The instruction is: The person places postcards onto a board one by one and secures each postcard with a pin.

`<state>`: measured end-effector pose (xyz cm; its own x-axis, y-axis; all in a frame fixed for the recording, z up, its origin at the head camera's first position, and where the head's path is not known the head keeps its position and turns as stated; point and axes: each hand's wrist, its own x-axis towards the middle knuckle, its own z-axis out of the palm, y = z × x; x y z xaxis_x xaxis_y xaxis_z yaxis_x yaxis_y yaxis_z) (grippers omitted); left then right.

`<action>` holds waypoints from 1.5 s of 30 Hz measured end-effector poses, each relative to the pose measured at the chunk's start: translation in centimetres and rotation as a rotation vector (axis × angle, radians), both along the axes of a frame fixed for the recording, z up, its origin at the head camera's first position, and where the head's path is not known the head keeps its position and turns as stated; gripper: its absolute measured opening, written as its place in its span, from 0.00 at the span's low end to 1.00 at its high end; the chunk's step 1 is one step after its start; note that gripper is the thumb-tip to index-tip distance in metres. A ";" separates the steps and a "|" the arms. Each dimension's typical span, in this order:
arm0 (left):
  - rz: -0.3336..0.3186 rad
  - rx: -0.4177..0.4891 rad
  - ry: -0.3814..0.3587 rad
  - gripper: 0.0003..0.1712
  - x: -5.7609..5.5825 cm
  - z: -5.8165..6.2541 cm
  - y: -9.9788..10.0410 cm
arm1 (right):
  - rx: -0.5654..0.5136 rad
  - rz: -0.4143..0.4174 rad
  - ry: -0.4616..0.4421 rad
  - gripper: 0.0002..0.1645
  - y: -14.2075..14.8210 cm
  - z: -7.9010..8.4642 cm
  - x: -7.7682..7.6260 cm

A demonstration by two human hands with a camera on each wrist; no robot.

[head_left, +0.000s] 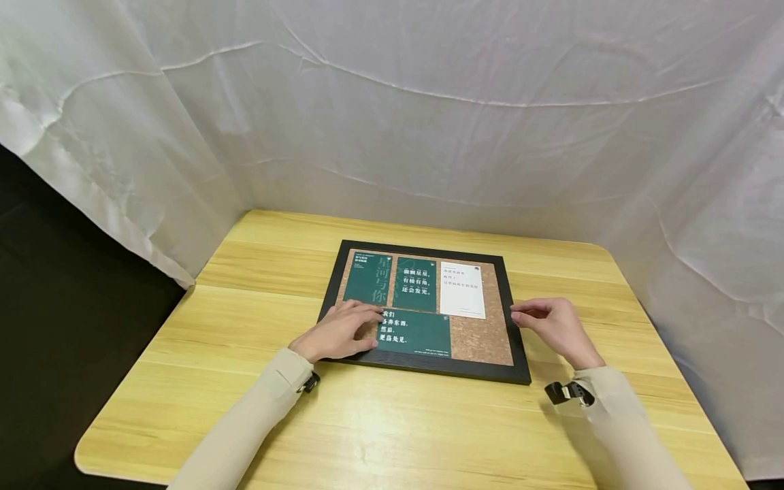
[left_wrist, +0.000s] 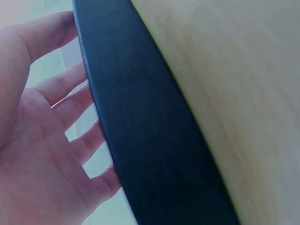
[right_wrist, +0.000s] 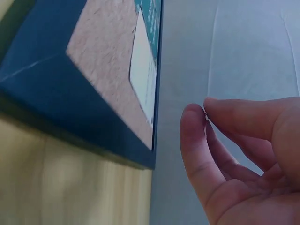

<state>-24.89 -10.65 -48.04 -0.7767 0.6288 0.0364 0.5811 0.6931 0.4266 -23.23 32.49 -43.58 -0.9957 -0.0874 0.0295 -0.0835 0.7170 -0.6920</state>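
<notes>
A black-framed cork board [head_left: 484,344] lies on the table with three green cards and one white card [head_left: 462,290] on it. My left hand [head_left: 343,330] rests over the board's lower left corner, its fingers reaching onto the lower green card [head_left: 416,333]. In the left wrist view the fingers of that hand spread behind the black frame [left_wrist: 140,112], which hides their tips. Beside the board's right edge hovers my right hand [head_left: 554,327]. Its thumb and forefinger [right_wrist: 225,110] meet at the tips in the right wrist view; I make out nothing between them.
The board sits on a light wooden table [head_left: 202,381] with rounded corners. White cloth [head_left: 429,136] hangs behind the table and along its sides. A dark area [head_left: 55,306] lies beyond the left edge. Each wrist wears a small black camera strap [head_left: 572,393].
</notes>
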 end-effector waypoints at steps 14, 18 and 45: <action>0.007 -0.002 0.002 0.29 0.0 -0.1 0.0 | 0.051 0.090 0.038 0.14 -3.0 1.2 -1.6; 0.006 -0.003 0.001 0.29 -0.1 -0.1 0.0 | 0.077 0.121 0.070 0.12 -3.9 1.2 -2.1; 0.031 -0.011 -0.027 0.30 0.2 0.1 0.0 | 0.203 0.322 0.096 0.08 -9.3 0.4 -4.5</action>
<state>-24.69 -10.61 -47.90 -0.7962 0.6050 0.0084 0.5480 0.7153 0.4336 -27.72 23.15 -43.16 -0.9100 -0.4085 0.0711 -0.3839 0.7652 -0.5168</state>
